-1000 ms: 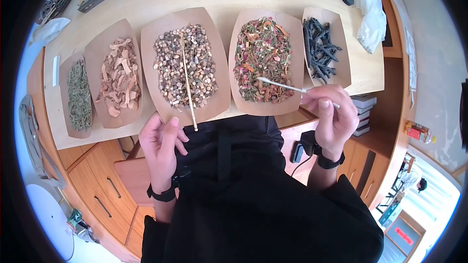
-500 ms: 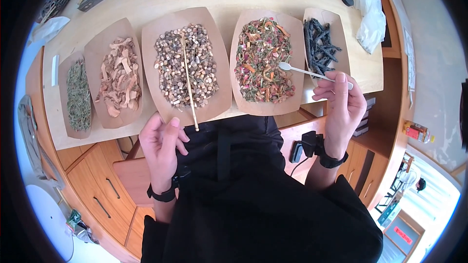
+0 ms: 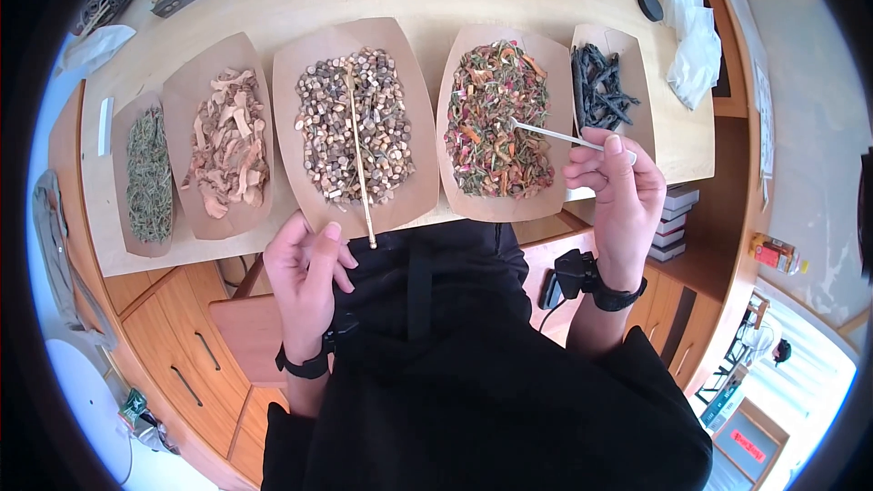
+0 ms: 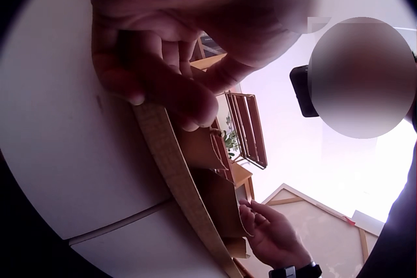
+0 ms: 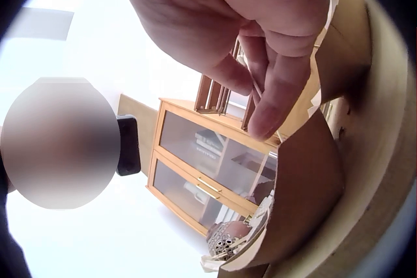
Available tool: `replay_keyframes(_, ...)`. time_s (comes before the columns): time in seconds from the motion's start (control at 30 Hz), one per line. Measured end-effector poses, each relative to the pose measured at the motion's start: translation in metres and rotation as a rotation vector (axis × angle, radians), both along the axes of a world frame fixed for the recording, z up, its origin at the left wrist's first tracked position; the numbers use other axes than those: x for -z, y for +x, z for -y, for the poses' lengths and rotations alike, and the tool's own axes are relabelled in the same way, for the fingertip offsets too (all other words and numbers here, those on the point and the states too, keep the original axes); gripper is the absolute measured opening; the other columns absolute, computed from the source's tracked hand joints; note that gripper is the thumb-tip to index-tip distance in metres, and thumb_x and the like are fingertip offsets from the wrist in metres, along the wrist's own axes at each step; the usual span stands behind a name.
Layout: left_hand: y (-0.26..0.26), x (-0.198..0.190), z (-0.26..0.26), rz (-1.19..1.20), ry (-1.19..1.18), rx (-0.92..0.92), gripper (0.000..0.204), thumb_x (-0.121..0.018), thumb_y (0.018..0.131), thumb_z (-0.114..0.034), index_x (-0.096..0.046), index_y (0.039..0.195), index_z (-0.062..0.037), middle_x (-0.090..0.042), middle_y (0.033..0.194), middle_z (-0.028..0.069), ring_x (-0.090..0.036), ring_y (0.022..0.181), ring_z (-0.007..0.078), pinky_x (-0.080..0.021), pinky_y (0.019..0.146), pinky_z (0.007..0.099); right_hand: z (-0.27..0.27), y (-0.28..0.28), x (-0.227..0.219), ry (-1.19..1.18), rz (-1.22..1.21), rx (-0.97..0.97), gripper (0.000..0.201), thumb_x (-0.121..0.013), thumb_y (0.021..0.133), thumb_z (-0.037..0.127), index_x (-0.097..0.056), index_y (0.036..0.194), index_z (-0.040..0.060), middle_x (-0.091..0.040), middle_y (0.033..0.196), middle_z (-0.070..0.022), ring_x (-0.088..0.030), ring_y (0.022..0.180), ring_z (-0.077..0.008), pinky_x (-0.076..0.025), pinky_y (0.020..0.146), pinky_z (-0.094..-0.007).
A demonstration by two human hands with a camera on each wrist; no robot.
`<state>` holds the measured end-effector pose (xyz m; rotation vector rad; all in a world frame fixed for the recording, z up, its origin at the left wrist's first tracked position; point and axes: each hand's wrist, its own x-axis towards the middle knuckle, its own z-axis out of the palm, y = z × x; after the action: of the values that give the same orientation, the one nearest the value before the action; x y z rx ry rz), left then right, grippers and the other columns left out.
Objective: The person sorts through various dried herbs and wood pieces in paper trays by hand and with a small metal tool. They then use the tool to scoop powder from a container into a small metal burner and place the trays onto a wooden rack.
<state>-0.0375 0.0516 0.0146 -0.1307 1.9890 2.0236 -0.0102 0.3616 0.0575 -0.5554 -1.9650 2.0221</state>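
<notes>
So, R grip (image 3: 623, 186) pinches spoon (image 3: 562, 135) over herb mix (image 3: 496, 82); L grip (image 3: 306, 270) relaxed nr middle tray (image 3: 400, 214).

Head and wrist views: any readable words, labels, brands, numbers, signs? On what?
No text can be read with certainty in any view.
Red sign, lower right: marks too small to read.
Bottle, right side: label too small.
Stacked boxes on the shelf: no legible text.
Items behind the cabinet glass: lettering too blurred.
Spoon and tray under it: no text seen.
</notes>
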Motion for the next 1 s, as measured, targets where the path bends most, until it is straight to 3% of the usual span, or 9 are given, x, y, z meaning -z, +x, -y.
replay_keyframes(0.17, 0.0, -0.003, 0.0, 0.033, 0.044, -0.011, 0.016, -0.058, 0.101, -0.011, -0.063, 0.1, 0.0044, -0.061, 0.069, 0.0045, -0.06, 0.056, 0.0079, -0.044, 0.041, 0.0191, 0.007, -0.003, 0.001, 0.034, 0.001, -0.044, 0.027, -0.059, 0.104, 0.015, -0.067, 0.117, -0.0075, -0.074, 0.094, -0.0173, -0.074, 0.081, -0.0213, -0.062, 0.073, -0.0313)
replay_keyframes(0.33, 0.0, 0.0, 0.001, 0.014, 0.022, -0.005, 0.019, -0.057, 0.102, -0.014, -0.063, 0.101, 0.0043, -0.061, 0.068, 0.0056, -0.059, 0.054, 0.0091, -0.043, 0.039, 0.0198, 0.009, -0.003, 0.002, 0.034, -0.041, -0.07, 0.027, -0.06, 0.103, 0.013, -0.067, 0.12, -0.007, -0.074, 0.098, -0.0188, -0.074, 0.084, -0.0225, -0.062, 0.076, -0.0322)
replay_keyframes(0.73, 0.0, -0.003, 0.0, 0.032, 0.045, -0.017, 0.017, -0.058, 0.101, -0.011, -0.063, 0.101, 0.0048, -0.061, 0.069, 0.0047, -0.059, 0.056, 0.0076, -0.044, 0.041, 0.0192, 0.004, -0.007, 0.003, -0.056, 0.041, 0.011, 0.026, -0.06, 0.103, 0.012, -0.067, 0.119, -0.008, -0.074, 0.098, -0.02, -0.075, 0.087, -0.0242, -0.062, 0.076, -0.0316)
replay_keyframes(0.9, 0.0, -0.002, -0.001, 0.034, 0.045, -0.017, 0.017, -0.058, 0.101, -0.011, -0.063, 0.1, 0.0045, -0.061, 0.068, 0.0046, -0.059, 0.056, 0.0076, -0.044, 0.041, 0.0192, 0.01, -0.007, 0.002, 0.15, 0.002, -0.026, 0.023, -0.06, 0.103, 0.011, -0.07, 0.116, -0.0051, -0.073, 0.093, -0.012, -0.073, 0.083, -0.0186, -0.061, 0.074, -0.0294)
replay_keyframes(1.0, 0.0, -0.003, -0.001, 0.031, 0.045, -0.02, 0.016, -0.058, 0.101, -0.011, -0.063, 0.099, 0.0039, -0.061, 0.068, 0.0045, -0.059, 0.056, 0.0074, -0.044, 0.041, 0.0192, 0.011, -0.007, 0.006, 0.036, -0.014, -0.038, 0.022, -0.06, 0.103, 0.011, -0.071, 0.115, -0.0036, -0.072, 0.091, -0.009, -0.069, 0.079, -0.0146, -0.059, 0.073, -0.028)
